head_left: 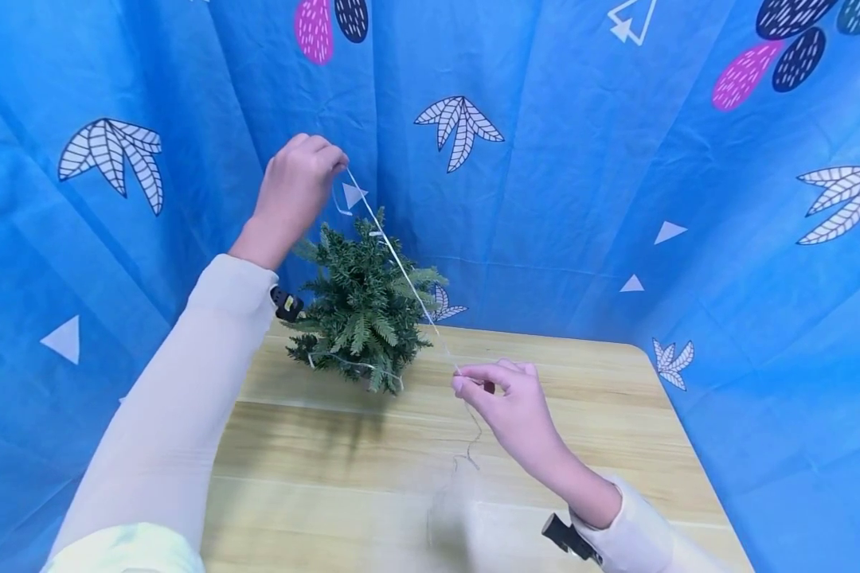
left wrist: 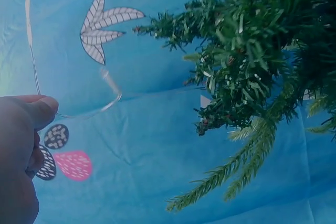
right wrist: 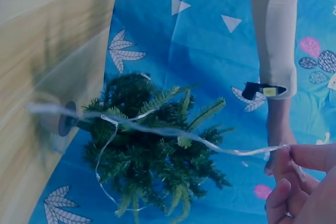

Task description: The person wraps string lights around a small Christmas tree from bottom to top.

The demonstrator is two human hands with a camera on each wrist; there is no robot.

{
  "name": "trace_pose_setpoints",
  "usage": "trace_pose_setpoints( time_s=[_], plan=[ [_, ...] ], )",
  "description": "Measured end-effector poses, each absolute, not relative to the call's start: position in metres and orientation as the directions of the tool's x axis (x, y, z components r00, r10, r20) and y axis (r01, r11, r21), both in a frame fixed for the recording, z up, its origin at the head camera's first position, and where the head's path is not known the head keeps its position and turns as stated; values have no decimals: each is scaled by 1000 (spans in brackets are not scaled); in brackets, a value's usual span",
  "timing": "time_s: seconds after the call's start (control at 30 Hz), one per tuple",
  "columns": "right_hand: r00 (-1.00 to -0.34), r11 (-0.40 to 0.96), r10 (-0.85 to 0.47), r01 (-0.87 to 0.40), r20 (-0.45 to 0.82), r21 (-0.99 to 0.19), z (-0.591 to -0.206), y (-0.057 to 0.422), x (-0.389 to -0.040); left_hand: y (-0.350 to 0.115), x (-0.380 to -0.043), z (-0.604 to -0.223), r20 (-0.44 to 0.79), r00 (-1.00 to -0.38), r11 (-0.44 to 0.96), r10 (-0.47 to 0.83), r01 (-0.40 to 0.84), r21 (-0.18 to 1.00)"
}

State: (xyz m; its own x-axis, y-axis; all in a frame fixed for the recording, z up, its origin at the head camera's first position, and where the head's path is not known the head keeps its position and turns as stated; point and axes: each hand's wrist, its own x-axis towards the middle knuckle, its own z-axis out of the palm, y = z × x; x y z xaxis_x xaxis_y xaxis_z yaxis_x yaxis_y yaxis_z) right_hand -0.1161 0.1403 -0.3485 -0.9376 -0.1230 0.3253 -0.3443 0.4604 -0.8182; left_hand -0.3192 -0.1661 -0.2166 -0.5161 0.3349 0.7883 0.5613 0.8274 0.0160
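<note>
A small artificial Christmas tree (head_left: pixel 361 310) stands on the table, with part of a thin, pale string of lights (head_left: pixel 401 267) wound about its lower branches. Above and left of the treetop, my left hand (head_left: pixel 297 183) pinches the string between thumb and finger. My right hand (head_left: pixel 519 402) pinches it lower down, to the right of the tree. Between both hands the wire runs taut and slanting; below the right hand it dangles loosely. In the left wrist view, a small loop hangs from the left hand (left wrist: pixel 23 150) beside the branches (left wrist: pixel 236 51).
The wooden table (head_left: pixel 580 382) has its right edge running down toward me. Blue patterned curtains (head_left: pixel 545 199) close in the back and both sides. A blurred pale shape (head_left: pixel 447 525) shows at the bottom middle. Black wrist cameras (head_left: pixel 284 304) sit at both cuffs.
</note>
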Motion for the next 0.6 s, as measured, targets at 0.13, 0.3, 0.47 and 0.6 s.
trace_pose_setpoints(
  time_s=[0.13,0.3,0.47,0.6],
  plan=[
    [-940,468,-111,-335,321,-818,-349,141,-116,-170,-330,-211,772,-559,848,302,527,50],
    [-941,471,-112,-333,319,-817,-352,141,-114,-175,-342,-205,731,-635,881,251,463,99],
    [-932,462,-131,-358,337,-811,-352,138,-110,-180,-351,-204,654,-729,911,203,386,147],
    [-924,457,-147,-380,353,-804,-352,137,-107,-185,-358,-203,629,-765,925,141,328,192]
  ],
)
